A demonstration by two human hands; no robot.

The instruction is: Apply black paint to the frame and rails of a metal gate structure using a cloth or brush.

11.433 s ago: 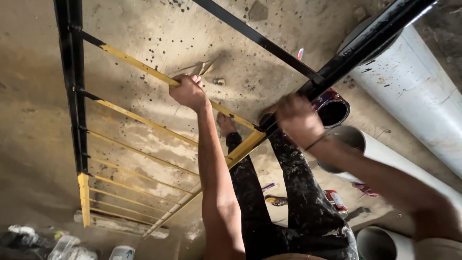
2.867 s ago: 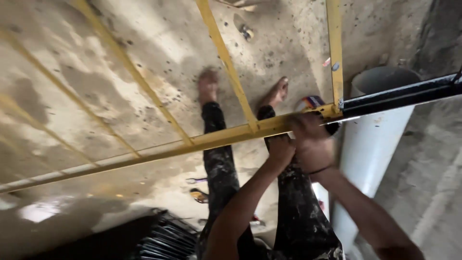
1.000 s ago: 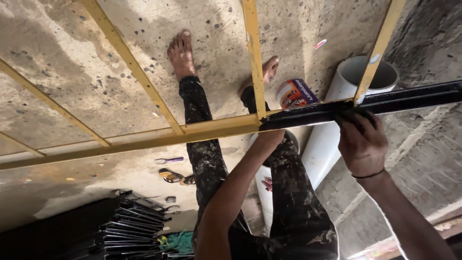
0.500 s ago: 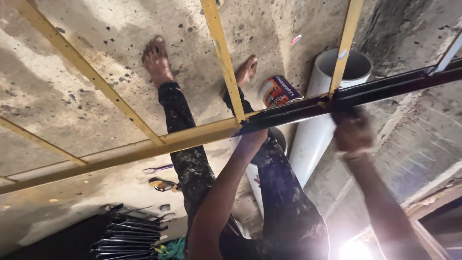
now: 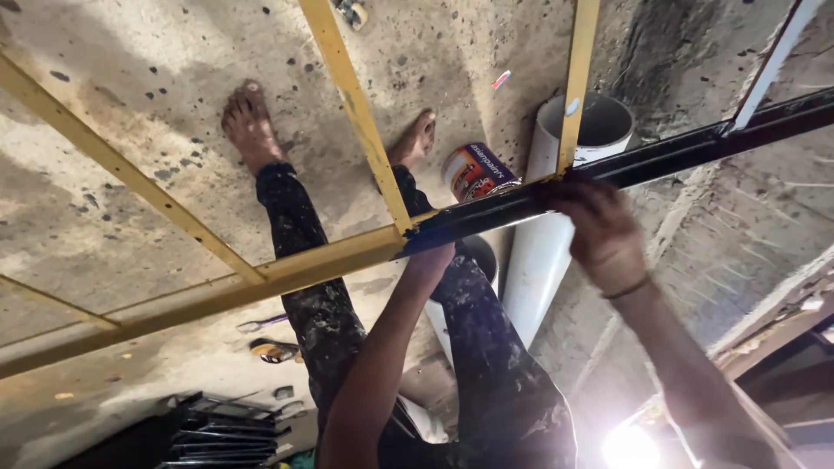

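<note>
Frame (image 5: pixel 261 287) of metal, yellow turning black toward your right, crossing the view above the concrete floor (image 5: pixel 130 104). Your right hand (image 5: pixel 599 230), blurred, curls over its black bar; your left hand (image 5: pixel 430 260) touches the underside, grip unclear. Paint can (image 5: pixel 476 169) stands beyond, beside a white pipe (image 5: pixel 543 252).

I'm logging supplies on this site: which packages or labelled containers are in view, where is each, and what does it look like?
Paint can: on the concrete floor beside the person's foot and a white pipe, just behind the half-black, half-yellow frame bar; a tilted cylinder with a wraparound label in orange, white and dark blue.
No other labelled packages, signs or screens show.
</note>
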